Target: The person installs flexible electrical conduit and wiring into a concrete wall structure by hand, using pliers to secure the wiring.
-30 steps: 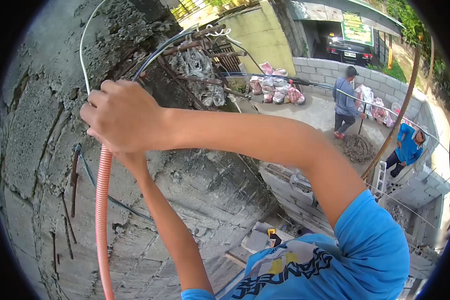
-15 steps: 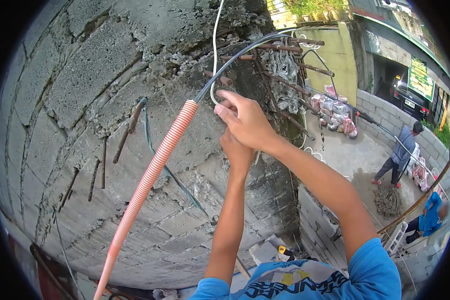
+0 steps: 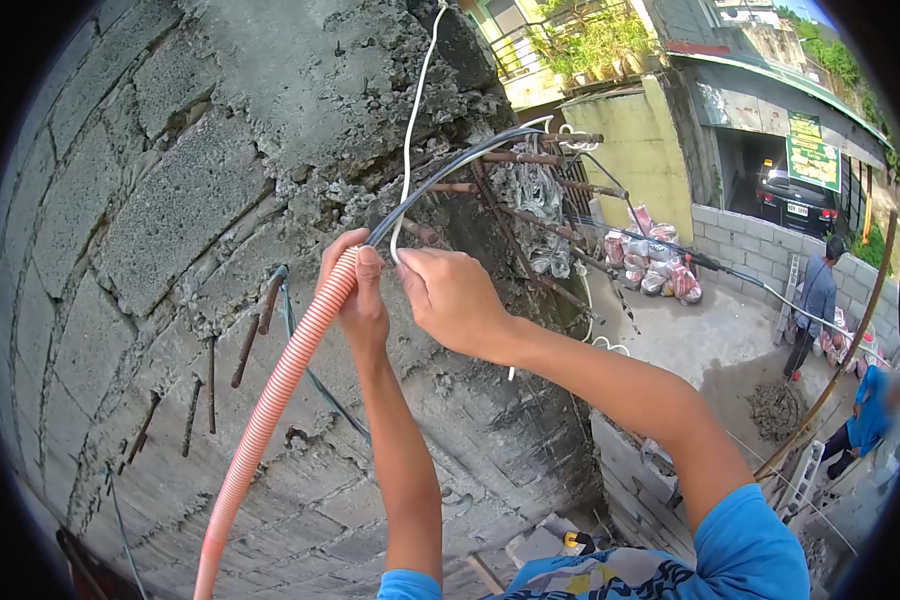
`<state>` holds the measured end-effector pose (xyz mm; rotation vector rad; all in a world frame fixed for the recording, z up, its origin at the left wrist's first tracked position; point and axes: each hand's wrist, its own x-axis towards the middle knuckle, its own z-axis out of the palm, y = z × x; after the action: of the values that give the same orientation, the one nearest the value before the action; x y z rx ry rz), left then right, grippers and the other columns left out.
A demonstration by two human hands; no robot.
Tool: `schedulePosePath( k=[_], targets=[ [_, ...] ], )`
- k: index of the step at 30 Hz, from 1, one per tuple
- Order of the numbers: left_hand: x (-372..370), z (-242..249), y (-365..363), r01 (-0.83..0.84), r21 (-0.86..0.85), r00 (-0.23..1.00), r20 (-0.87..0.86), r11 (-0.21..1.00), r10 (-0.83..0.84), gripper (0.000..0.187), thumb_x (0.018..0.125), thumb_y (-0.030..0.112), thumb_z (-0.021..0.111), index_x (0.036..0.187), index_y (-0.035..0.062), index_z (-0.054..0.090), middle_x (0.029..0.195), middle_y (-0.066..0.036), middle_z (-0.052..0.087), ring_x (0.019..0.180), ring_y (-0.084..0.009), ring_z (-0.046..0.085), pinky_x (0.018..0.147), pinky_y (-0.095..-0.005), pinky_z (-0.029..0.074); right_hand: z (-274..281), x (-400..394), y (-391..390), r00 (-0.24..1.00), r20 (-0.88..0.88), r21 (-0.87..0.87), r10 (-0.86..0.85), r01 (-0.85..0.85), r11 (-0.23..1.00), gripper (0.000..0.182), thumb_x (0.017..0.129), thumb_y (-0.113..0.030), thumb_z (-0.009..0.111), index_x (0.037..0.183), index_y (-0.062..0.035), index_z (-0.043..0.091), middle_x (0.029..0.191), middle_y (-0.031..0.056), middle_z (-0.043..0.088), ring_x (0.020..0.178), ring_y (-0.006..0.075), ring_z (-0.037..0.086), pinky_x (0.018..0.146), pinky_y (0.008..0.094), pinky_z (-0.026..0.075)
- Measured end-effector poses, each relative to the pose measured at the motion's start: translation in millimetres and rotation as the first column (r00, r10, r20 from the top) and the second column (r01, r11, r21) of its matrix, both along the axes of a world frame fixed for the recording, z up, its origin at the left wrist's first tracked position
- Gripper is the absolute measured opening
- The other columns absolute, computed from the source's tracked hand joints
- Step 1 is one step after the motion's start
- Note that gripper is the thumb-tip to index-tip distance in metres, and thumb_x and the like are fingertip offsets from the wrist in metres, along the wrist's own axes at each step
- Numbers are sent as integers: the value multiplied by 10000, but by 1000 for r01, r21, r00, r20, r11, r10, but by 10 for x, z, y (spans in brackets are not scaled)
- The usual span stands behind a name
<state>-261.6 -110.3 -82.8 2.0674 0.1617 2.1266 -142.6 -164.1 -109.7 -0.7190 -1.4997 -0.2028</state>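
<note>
My left hand (image 3: 358,295) is wrapped round the upper end of an orange corrugated conduit (image 3: 282,385), its thumb near the opening. Dark grey cables (image 3: 438,178) come out of that end and curve up to the right. Beside it, my right hand (image 3: 460,305) pinches a thin white cable (image 3: 410,135) that hangs from above. A short white end shows below the right wrist. Both hands are in front of the rough concrete block wall (image 3: 195,180).
Rusty rebar stubs (image 3: 530,157) jut from the wall's corner, with more bars (image 3: 245,350) at left. Far below, one person (image 3: 815,295) stands near filled sacks (image 3: 655,262), and another in blue (image 3: 868,415) is by a ladder (image 3: 802,475). A wooden pole (image 3: 840,370) leans there.
My left hand has moved from beside my right hand onto the conduit's upper end. My right hand has shifted slightly down, still at the white cable. The view has turned a little.
</note>
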Motion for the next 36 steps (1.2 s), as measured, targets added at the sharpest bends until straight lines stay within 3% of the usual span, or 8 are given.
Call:
schedulePosePath(
  k=[12,15,20,25,29,33,34,36],
  targets=[
    [273,610,-26,12,5,1000,7,1000,-12,230,886,191,664,978,-15,619,714,-16,568,637,-81,511,582,-219,407,469,763,-621,967,215,-141,-140,173,975,371,889,-300,526,658,-17,596,679,194,602,686,406,587,633,489,452],
    [265,691,75,47,-15,997,62,999,-46,241,879,215,674,951,-9,624,710,-13,571,619,-81,514,574,-217,425,457,1171,-643,926,327,-79,-188,225,971,363,904,-274,525,703,22,584,558,164,480,497,292,468,515,388,352],
    [300,763,227,117,-27,980,165,993,-111,304,875,256,676,988,-15,597,791,-51,605,667,-109,597,620,-225,500,514,2012,-678,917,365,-272,-161,270,924,269,888,-226,508,837,2,643,568,56,492,507,118,486,508,298,383],
    [481,928,194,243,-8,959,151,970,-239,316,894,251,644,1018,-30,567,854,-83,606,730,-154,656,706,-260,560,684,2701,-580,976,214,-274,-35,94,957,290,849,-175,494,1002,3,665,579,30,506,519,91,505,506,248,414],
    [535,891,190,310,-24,949,-58,951,-311,297,886,244,655,975,-32,593,848,-88,623,755,-173,670,749,-268,559,936,2840,-645,870,419,-374,-261,427,823,208,823,-205,593,853,-5,642,528,17,466,463,74,465,451,224,378],
    [582,878,114,138,-217,951,-242,966,-191,309,869,266,682,969,-20,622,815,-99,661,789,-168,675,764,-268,543,1042,2787,-534,844,526,-408,-99,353,842,236,817,-219,621,771,12,612,618,42,546,461,84,468,446,235,385],
    [548,871,134,-14,-219,941,-333,976,-61,414,883,385,646,963,-21,630,799,-75,644,752,-139,641,704,-244,508,1010,2771,-433,861,502,-393,-80,309,866,228,818,-205,616,768,18,617,651,49,567,466,86,473,448,238,390],
    [462,856,203,-218,-150,871,-476,964,123,602,890,528,539,1053,-47,606,904,-144,661,894,-204,637,849,-336,479,1015,2743,-293,885,461,-389,-64,267,882,245,817,-197,599,781,44,630,776,81,630,475,127,497,485,278,427]
  ],
)
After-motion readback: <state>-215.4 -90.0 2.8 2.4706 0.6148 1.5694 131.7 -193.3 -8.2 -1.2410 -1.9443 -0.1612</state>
